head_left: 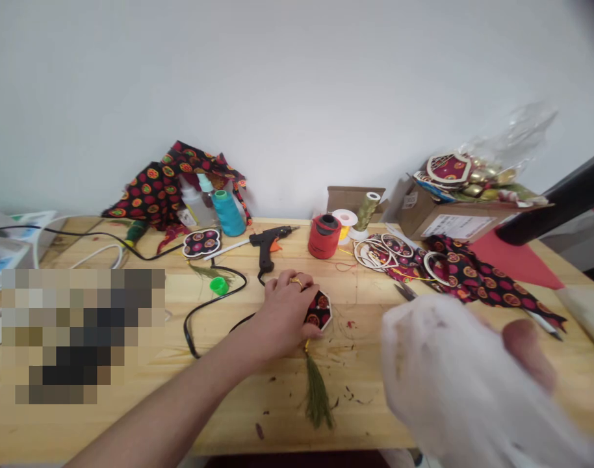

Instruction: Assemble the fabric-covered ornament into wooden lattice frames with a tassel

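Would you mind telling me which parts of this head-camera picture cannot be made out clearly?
Head view:
- Patterned ornament: the left hand covers part of it.
- Right hand: largely hidden by a blurred white sheet close to the camera, so its grip cannot be told.
- Pixelated patch: hides whatever lies at the table's left.
- Cardboard box: its label is too small to read.

We are at a handicraft workbench, in a small home workroom or studio; we cannot tell which. A pine surface (pixel 355 416) stands against a plain white wall (pixel 277 84). On it we see a hot glue gun (pixel 268 244), a teal thread cone (pixel 229 214), a red spool (pixel 325 236), dotted printed fabric (pixel 151 195), a fabric-covered hexagon (pixel 319 310) and a cardboard box (pixel 448 218).
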Action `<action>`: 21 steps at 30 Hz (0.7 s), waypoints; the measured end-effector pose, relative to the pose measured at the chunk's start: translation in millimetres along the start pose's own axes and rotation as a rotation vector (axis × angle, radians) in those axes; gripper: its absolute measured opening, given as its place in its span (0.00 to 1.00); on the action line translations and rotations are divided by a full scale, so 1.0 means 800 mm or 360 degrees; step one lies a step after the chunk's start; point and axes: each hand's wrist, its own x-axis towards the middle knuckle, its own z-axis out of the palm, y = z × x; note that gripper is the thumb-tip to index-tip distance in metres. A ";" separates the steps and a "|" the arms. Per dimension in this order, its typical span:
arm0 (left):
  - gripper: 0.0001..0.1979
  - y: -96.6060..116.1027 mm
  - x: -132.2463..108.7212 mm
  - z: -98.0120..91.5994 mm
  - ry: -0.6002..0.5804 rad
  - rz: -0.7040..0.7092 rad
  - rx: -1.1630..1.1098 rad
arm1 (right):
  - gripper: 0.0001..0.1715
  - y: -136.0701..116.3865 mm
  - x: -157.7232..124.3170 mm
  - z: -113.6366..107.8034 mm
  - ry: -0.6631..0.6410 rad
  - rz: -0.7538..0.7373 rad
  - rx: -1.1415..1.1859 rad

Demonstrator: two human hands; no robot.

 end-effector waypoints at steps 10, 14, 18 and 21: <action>0.39 0.009 -0.007 -0.005 -0.0006 -0.0091 -0.0080 | 0.14 -0.065 0.068 0.000 -0.0151 -0.0373 -0.0897; 0.43 0.005 -0.009 0.004 0.0013 -0.0105 -0.0113 | 0.13 -0.087 0.099 0.026 -0.0536 -0.0500 -0.0848; 0.44 0.001 -0.011 0.013 0.0046 -0.0136 -0.0142 | 0.10 -0.083 0.134 0.067 -0.0836 -0.0546 -0.1040; 0.43 0.001 -0.011 0.016 0.0061 -0.0145 -0.0155 | 0.10 -0.070 0.142 0.091 -0.0871 -0.0619 -0.1041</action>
